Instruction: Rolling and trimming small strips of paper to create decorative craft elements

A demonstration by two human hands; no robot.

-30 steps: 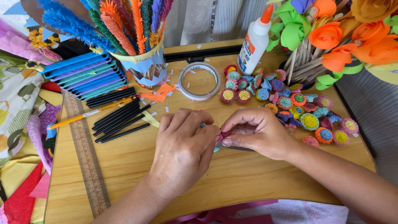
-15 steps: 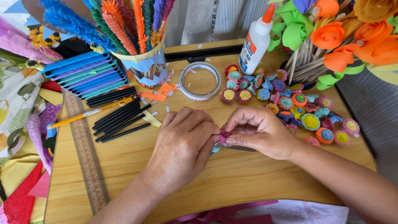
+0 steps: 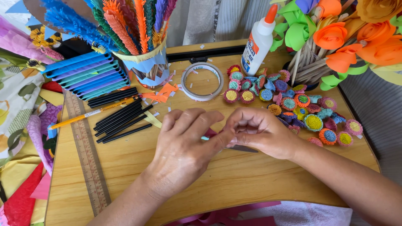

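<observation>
Tiny pink paper piece point(image 3: 212, 134), pinched mid-worktop, a bit nearer the front edge than the back. Mostly hidden, just a sliver of pink and a speck of teal showing between the two hands. Can't tell if it's a strip or an already rolled coil.

Left hand point(image 3: 184, 148) closed down on it from the left, thumb and forefinger tips pressed together on the piece, other fingers curled loose above. Right hand point(image 3: 261, 134) bunched tight from the other side, fingers point(image 3: 234, 125) folded in around the same piece. No gap visible on either side, so both firmly clamped.

Probably the main risk: so small and so squeezed that one slip of a fingertip lets it spring loose or unroll. Too hard a pinch likely crushes or creases it instead. Also looks like something dark and thin point(image 3: 243, 148) lying flat on the worktop right under the right hand, easy to bump or drag along.

Further out, cluster of finished paper rosettes point(image 3: 293, 100) just past the right hand toward the back right corner, close enough for a wrist to sweep a few off. Tape ring point(image 3: 202, 81) and glue bottle point(image 3: 259, 42) toward the back edge, black sticks point(image 3: 119, 119) and wooden ruler point(image 3: 86, 155) off to the left, well apart from the hands.
</observation>
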